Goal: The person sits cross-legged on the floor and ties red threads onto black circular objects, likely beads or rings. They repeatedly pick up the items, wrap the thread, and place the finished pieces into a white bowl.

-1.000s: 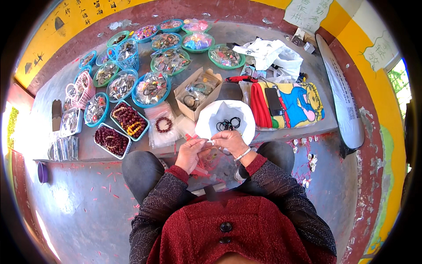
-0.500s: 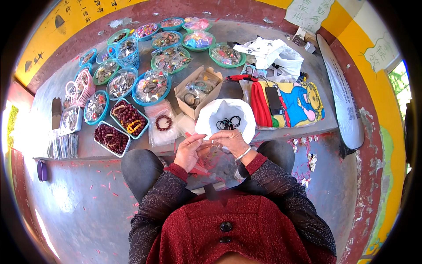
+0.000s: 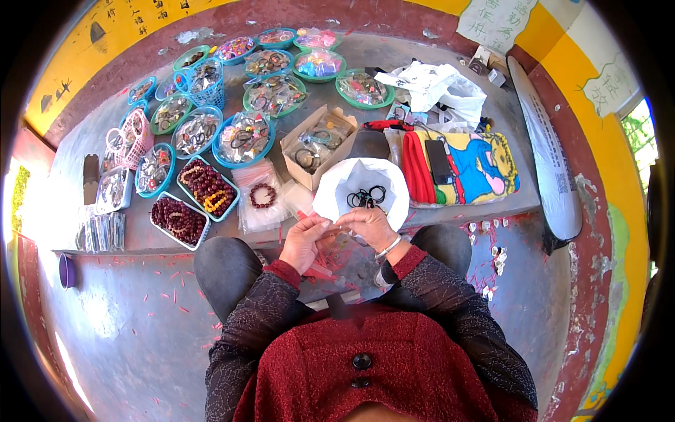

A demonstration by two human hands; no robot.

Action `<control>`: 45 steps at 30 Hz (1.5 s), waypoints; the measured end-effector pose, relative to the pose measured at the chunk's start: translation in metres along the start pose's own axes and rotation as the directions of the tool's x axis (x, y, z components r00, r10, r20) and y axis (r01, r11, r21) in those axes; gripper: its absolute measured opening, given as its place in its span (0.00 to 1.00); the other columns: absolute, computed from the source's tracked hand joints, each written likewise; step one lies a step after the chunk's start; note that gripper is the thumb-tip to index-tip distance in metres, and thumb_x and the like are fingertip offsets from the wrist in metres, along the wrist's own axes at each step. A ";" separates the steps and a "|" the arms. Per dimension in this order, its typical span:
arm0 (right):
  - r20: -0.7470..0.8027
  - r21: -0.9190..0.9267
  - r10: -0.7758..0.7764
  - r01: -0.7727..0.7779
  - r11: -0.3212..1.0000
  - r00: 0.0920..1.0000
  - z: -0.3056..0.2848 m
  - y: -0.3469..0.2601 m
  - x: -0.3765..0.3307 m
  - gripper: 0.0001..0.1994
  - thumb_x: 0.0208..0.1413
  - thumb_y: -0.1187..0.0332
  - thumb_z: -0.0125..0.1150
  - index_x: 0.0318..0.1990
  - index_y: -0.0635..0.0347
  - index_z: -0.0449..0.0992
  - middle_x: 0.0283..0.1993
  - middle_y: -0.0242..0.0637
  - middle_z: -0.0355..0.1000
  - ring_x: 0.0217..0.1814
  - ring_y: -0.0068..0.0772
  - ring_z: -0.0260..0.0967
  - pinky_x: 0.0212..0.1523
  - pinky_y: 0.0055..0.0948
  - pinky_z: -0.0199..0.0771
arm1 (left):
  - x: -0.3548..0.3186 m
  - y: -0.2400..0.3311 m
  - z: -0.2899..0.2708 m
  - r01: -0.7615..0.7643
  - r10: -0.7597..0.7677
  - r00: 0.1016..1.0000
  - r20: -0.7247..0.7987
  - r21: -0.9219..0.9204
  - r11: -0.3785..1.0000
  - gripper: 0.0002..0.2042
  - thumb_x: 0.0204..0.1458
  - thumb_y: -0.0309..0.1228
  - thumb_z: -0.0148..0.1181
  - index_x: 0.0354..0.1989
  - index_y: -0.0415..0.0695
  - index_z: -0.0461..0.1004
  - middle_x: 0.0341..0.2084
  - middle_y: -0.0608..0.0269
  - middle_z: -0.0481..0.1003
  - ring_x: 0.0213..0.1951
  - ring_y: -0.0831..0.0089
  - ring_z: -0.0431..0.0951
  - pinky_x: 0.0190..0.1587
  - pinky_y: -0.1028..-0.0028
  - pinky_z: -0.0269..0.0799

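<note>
My left hand (image 3: 302, 243) and my right hand (image 3: 370, 227) meet above my lap, fingertips pinched close together. Whatever lies between them is too small to make out. Just beyond the fingers stands a round white bag-like container (image 3: 399, 193), with black cord loops (image 3: 365, 197) lying inside. Beneath the hands, clear and reddish plastic pieces (image 3: 320, 271) show in part. To the left, a dark red bead bracelet (image 3: 263, 196) rests on a stack of clear plastic bags (image 3: 247, 219).
A cardboard box (image 3: 337, 156) of bagged items stands behind the white container. Two trays of bead bracelets (image 3: 177, 219) (image 3: 208, 188) and several baskets of small packets (image 3: 244, 141) fill the left. At right lie a colourful folded cloth (image 3: 478, 169) and a phone (image 3: 439, 162).
My fingertips have drawn slightly closer, and the right fingers have bent down a little. The things on the platform stay where they were.
</note>
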State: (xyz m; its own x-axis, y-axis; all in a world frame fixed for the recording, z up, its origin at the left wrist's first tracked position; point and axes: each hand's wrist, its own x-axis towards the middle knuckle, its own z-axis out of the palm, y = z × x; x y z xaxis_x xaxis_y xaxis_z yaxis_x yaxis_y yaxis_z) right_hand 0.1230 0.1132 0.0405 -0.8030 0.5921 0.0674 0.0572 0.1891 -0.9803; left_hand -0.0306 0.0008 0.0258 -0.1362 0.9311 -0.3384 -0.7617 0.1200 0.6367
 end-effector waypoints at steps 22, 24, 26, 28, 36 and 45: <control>0.020 -0.059 0.091 -0.090 0.994 0.996 0.003 0.009 0.000 0.09 0.45 0.69 0.64 0.31 0.64 0.75 0.27 0.34 0.73 0.28 0.20 0.69 0.31 0.21 0.69 | 0.007 -0.028 -0.006 -0.277 0.329 0.943 0.053 0.673 0.686 0.05 0.53 0.23 0.50 0.36 0.36 0.71 0.30 0.63 0.74 0.32 0.77 0.75 0.37 0.77 0.75; 0.020 -0.118 0.099 -0.096 0.988 0.995 0.003 0.005 0.000 0.08 0.45 0.69 0.63 0.30 0.64 0.75 0.26 0.34 0.73 0.28 0.20 0.68 0.30 0.21 0.69 | 0.006 -0.028 -0.005 -0.276 0.319 0.946 0.049 0.636 0.720 0.05 0.53 0.22 0.50 0.36 0.36 0.71 0.30 0.63 0.74 0.31 0.77 0.75 0.37 0.77 0.74; 0.026 -0.177 0.109 -0.103 0.979 0.994 0.000 0.003 0.001 0.08 0.46 0.69 0.62 0.30 0.64 0.75 0.24 0.34 0.72 0.27 0.20 0.68 0.30 0.21 0.68 | 0.007 -0.028 -0.010 -0.303 0.355 0.932 0.074 0.698 0.649 0.05 0.53 0.22 0.50 0.36 0.36 0.71 0.30 0.63 0.74 0.32 0.77 0.75 0.37 0.76 0.75; 0.036 -0.233 0.088 -0.077 0.969 0.995 -0.003 -0.003 0.001 0.07 0.46 0.68 0.61 0.29 0.63 0.75 0.24 0.35 0.72 0.26 0.23 0.69 0.29 0.23 0.67 | 0.008 -0.027 -0.011 -0.308 0.361 0.929 0.084 0.715 0.628 0.05 0.53 0.23 0.50 0.36 0.36 0.71 0.30 0.62 0.74 0.32 0.77 0.76 0.37 0.76 0.75; 0.036 -0.424 -0.068 0.076 0.903 0.997 -0.020 -0.008 0.006 0.07 0.46 0.65 0.60 0.29 0.60 0.74 0.25 0.39 0.72 0.26 0.35 0.70 0.29 0.27 0.67 | -0.005 0.000 0.011 -0.100 0.137 0.989 -0.047 0.463 0.881 0.06 0.56 0.25 0.46 0.36 0.38 0.69 0.30 0.60 0.75 0.32 0.74 0.77 0.35 0.77 0.75; 0.117 -0.463 -0.143 0.181 0.868 0.983 -0.011 -0.013 0.004 0.10 0.42 0.63 0.62 0.28 0.61 0.73 0.28 0.38 0.71 0.34 0.39 0.68 0.34 0.31 0.67 | -0.003 -0.016 0.003 -0.380 0.451 0.862 0.232 0.885 0.270 0.04 0.52 0.24 0.51 0.34 0.38 0.71 0.25 0.60 0.75 0.29 0.75 0.77 0.31 0.76 0.72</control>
State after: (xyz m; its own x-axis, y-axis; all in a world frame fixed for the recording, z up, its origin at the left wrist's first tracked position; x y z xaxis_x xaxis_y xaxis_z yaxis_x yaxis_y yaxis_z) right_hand 0.1252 0.1218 0.0553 -0.8668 0.4634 0.1843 0.1787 0.6337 -0.7527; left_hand -0.0161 -0.0032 0.0189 -0.3138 0.9365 0.1563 0.4066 -0.0163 0.9135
